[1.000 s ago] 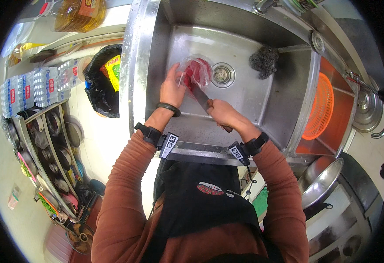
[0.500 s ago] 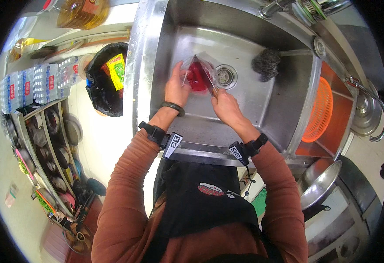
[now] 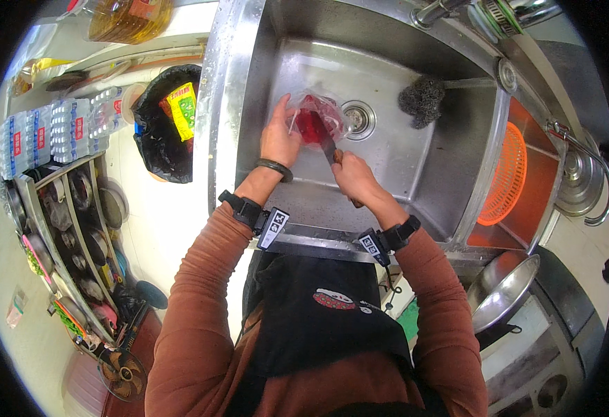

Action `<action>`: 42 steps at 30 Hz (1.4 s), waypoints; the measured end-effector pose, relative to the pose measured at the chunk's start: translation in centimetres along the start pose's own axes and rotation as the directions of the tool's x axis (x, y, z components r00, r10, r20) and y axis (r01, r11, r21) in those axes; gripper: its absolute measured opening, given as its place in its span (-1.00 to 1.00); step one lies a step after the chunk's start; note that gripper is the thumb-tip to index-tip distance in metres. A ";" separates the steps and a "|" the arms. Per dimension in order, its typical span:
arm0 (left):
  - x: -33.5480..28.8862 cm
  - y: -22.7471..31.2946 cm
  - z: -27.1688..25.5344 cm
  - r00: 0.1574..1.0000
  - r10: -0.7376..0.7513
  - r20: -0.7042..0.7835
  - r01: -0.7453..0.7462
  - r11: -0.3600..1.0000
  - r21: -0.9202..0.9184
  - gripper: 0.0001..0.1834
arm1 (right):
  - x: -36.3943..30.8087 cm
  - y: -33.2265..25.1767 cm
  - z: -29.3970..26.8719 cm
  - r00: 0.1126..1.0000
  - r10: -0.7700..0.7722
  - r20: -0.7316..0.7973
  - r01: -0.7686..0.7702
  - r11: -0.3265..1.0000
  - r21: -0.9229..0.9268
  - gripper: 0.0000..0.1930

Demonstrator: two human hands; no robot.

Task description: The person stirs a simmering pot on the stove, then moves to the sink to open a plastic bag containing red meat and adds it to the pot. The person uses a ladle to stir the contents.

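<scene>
Over the sink basin (image 3: 388,170), my left hand (image 3: 280,142) grips the near-left side of a clear plastic bag (image 3: 335,111). Deep red, glossy stuff (image 3: 309,125) fills part of the bag; its kind cannot be made out. My right hand (image 3: 356,179) is wrapped round the brown handle of a knife (image 3: 328,146). The knife's dark blade points away from me and to the left, its far end within the bag against the red stuff. Just right of the bag is the round drain (image 3: 358,119).
A dark metal scouring pad (image 3: 422,102) lies in the basin's far right. An orange strainer basket (image 3: 506,174) occupies the neighbouring basin. Left of the sink stands a bin with a black liner (image 3: 153,149) and a yellow packet inside. A steel wok (image 3: 506,295) sits at lower right.
My right hand has shifted slightly toward me, showing more of the knife's handle. The blade sits at a different angle, and the bag has opened out somewhat. My left hand stays nearly in place.
</scene>
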State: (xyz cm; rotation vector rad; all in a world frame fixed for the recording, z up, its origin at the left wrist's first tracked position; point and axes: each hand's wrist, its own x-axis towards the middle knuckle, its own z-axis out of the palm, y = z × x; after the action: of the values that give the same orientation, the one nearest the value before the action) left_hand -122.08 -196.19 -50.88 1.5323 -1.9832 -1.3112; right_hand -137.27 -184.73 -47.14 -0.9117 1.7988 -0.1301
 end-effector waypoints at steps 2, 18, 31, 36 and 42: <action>0.0 0.1 0.0 1.000 0.004 0.000 -0.004 1.000 0.004 -0.14 | -0.6 0.0 -0.3 0.997 0.001 0.077 -0.003 1.000 0.030 -0.77; -0.4 0.5 0.7 0.998 0.049 -0.044 -0.049 0.999 0.006 -0.17 | -2.6 -0.9 -1.3 0.971 -0.120 -0.206 0.084 0.981 -0.177 -0.67; 0.1 0.8 0.2 1.000 0.008 -0.017 -0.009 0.999 -0.035 -0.16 | -2.9 -1.1 -0.6 0.953 0.033 -0.302 -0.083 0.985 -0.153 -0.67; 0.1 0.9 0.6 1.000 0.014 -0.019 -0.015 0.999 -0.051 -0.18 | -1.3 -1.5 -0.1 0.944 0.001 -0.331 -0.037 0.994 -0.104 -0.69; 0.0 1.1 0.8 1.000 0.009 0.016 -0.009 0.999 -0.053 -0.18 | 0.5 -2.2 -0.1 0.949 0.010 -0.316 -0.047 0.993 -0.112 -0.71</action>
State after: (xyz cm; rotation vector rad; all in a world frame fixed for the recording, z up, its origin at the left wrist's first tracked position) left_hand -123.30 -195.84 -50.45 1.4918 -1.9474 -1.3656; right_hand -136.25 -186.64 -46.38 -0.9907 2.1341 -0.1593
